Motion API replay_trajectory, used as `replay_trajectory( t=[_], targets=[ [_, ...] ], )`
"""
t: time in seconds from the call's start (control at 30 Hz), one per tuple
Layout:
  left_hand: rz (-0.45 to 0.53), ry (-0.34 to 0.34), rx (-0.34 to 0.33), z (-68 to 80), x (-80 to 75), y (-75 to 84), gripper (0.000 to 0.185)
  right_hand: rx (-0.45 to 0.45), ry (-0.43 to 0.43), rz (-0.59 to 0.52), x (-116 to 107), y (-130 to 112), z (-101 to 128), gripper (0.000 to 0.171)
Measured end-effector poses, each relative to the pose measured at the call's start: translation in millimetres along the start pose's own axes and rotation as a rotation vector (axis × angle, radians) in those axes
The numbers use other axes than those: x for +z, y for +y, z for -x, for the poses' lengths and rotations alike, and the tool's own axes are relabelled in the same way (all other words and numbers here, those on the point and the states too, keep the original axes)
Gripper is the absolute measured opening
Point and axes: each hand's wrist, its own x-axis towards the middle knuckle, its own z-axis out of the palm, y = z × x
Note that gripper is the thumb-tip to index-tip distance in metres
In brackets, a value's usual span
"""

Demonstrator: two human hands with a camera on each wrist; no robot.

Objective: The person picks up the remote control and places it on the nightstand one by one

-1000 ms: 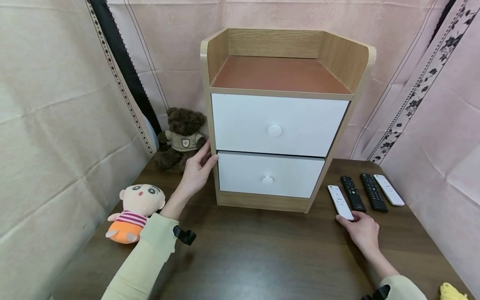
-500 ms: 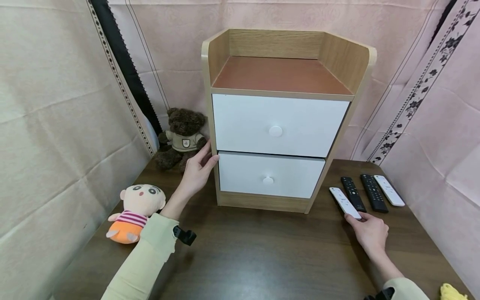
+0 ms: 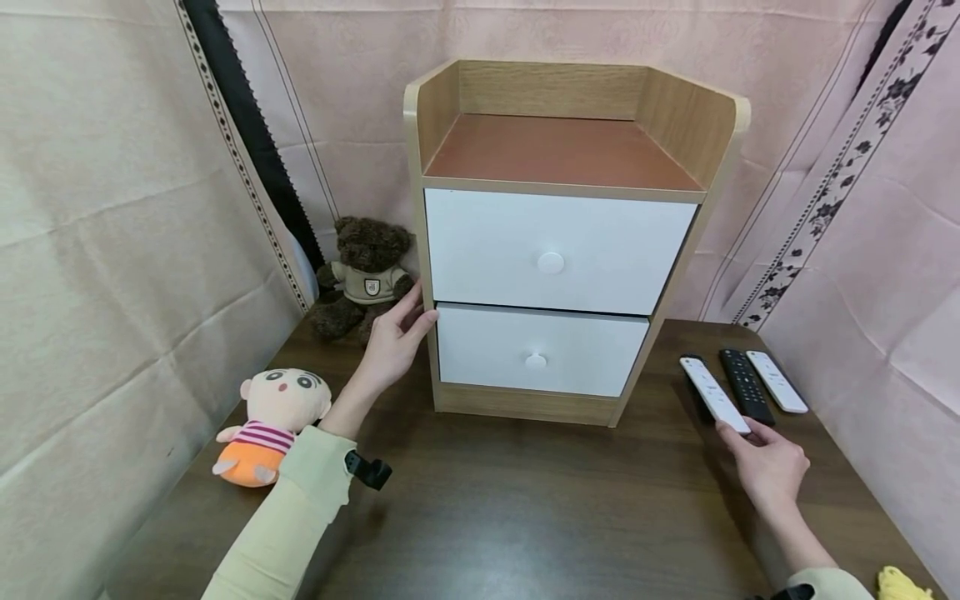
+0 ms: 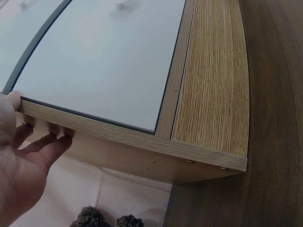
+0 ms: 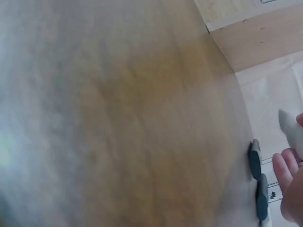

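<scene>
At the right side of the table [image 3: 480,508], one white remote [image 3: 715,395] is in the right hand [image 3: 772,467], near end pinched between thumb and fingers. Contact between it and the remote below: cannot tell.

Remotes, counted: four, two white and two black. The first black remote [image 3: 705,410] lies mostly hidden under the held one; the second black remote [image 3: 745,383] lies just beside, then the other white remote [image 3: 777,381], outermost.

Left hand [image 3: 393,342]: unclenched, fingertips against the side of one cabinet [image 3: 525,402], thumb at its front edge, level with the gap between drawers. Cabinet has two white drawers [image 3: 487,233], both closed, one round knob [image 3: 551,262] on each; brown-surfaced shelf on top.

Soft toys: two. Dark teddy bear [image 3: 367,258] sits left of the cabinet, a foot partly covered by the left hand. Doll [image 3: 273,425] in striped top is nearer the person; the left sleeve [image 3: 300,500] overlaps its edge.

Also: one yellow item [image 3: 902,583], cut off by the lower right border, and pale cloth [image 3: 135,208] on three sides. Right wrist view: table surface blurred.
</scene>
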Motion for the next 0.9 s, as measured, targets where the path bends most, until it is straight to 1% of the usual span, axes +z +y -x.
replay_trajectory(
  t=[0.17,0.23,0.43,0.53,0.63,0.67,0.8,0.9],
  targets=[
    [-0.012,0.002,0.007,0.8,-0.6,1.1,0.059,-0.042,0.062,-0.099,-5,-7,-2,0.048],
    [-0.014,0.003,0.007,0.8,-0.6,1.5,0.060,-0.045,0.075,-0.141,-8,-11,-3,0.049],
    [-0.017,0.004,0.001,0.5,-0.3,1.5,0.060,-0.011,0.103,-0.207,-20,-21,-11,0.055],
    [-0.028,0.006,0.000,0.1,0.4,1.0,0.060,0.010,0.098,-0.246,-27,-26,-14,0.057],
    [-0.043,0.003,-0.004,0.3,1.0,3.2,0.059,0.025,0.095,-0.307,-34,-32,-16,0.056],
    [-0.047,0.001,-0.006,0.7,1.0,5.7,0.059,0.032,0.093,-0.334,-36,-35,-17,0.055],
    [-0.058,-0.008,-0.008,4.9,-0.4,27.3,0.058,0.033,0.097,-0.438,-43,-46,-19,0.049],
    [-0.054,-0.013,-0.006,8.0,-1.7,42.5,0.057,0.023,0.112,-0.562,-47,-52,-20,0.045]
  ],
)
